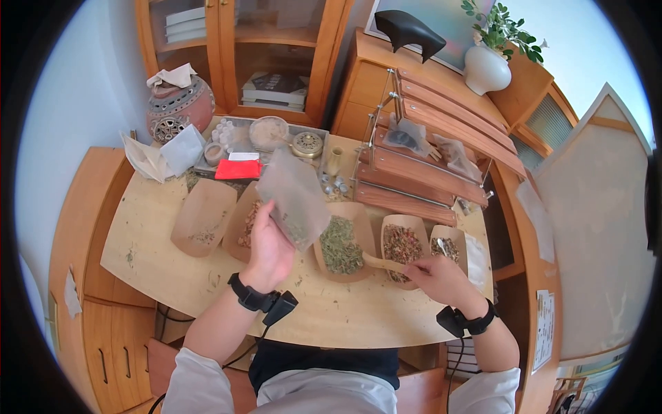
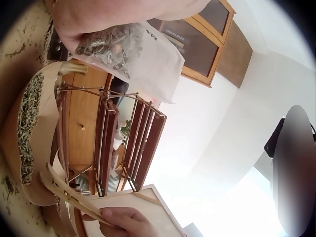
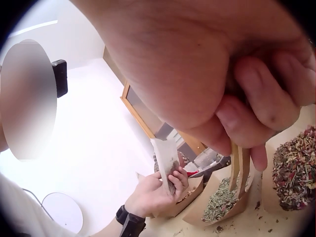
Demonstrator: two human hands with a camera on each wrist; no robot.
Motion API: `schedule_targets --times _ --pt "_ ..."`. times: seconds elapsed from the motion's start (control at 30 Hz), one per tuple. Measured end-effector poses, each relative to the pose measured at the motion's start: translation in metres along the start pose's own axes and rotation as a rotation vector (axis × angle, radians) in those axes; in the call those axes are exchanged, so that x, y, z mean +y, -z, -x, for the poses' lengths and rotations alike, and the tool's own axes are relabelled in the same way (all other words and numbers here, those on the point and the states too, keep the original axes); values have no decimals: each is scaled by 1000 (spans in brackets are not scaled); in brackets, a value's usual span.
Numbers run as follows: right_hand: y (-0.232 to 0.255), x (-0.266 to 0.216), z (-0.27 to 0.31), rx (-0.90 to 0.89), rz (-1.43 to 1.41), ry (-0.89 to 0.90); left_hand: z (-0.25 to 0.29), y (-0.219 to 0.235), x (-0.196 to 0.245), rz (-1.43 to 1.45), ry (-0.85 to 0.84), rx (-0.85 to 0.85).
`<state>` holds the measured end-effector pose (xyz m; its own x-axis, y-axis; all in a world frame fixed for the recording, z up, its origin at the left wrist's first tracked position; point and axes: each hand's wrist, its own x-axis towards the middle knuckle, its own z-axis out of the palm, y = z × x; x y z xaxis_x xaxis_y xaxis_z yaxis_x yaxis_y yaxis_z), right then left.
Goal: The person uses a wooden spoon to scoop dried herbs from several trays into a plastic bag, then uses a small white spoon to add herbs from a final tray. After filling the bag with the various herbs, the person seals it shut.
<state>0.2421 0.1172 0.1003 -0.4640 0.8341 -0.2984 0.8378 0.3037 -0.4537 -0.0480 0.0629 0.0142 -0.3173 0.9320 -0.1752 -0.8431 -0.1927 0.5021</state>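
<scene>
My left hand [image 1: 270, 248] holds up a pale, see-through pouch [image 1: 296, 193] above the paper trays. Dried plant pieces [image 2: 111, 47] show in the lower part of the pouch in the left wrist view. My right hand [image 1: 441, 281] pinches a pair of wooden tongs [image 1: 383, 263]. The tips of the tongs reach over the right side of a brown paper tray [image 1: 364, 224] of dried green herbs [image 1: 339, 248]. In the right wrist view, the two arms of the tongs [image 3: 239, 170] lie close together, pointing down over the herbs.
To the left stand a paper tray [image 1: 196, 217] with a few scraps and another of chunky pieces, partly hidden. A reddish flower mix [image 1: 402, 245] and a smaller tray lie right. Behind are a wooden rack [image 1: 427, 165], a red packet [image 1: 238, 170] and a brass lidded pot [image 1: 307, 143].
</scene>
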Motion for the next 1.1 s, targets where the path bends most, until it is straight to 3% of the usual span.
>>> schedule_targets --times 0.33,0.83,0.93,1.1 --pt "-28 0 -30 -166 -227 6 -1 -3 -1 -6 9 19" --pt "-47 -18 -64 -105 -242 67 1 -5 0 -44 6 21" --pt "-63 -6 -73 6 -257 198 0 -3 0 -42 16 20" --pt "-66 -7 -76 48 -240 168 0 -2 0 -48 7 6"
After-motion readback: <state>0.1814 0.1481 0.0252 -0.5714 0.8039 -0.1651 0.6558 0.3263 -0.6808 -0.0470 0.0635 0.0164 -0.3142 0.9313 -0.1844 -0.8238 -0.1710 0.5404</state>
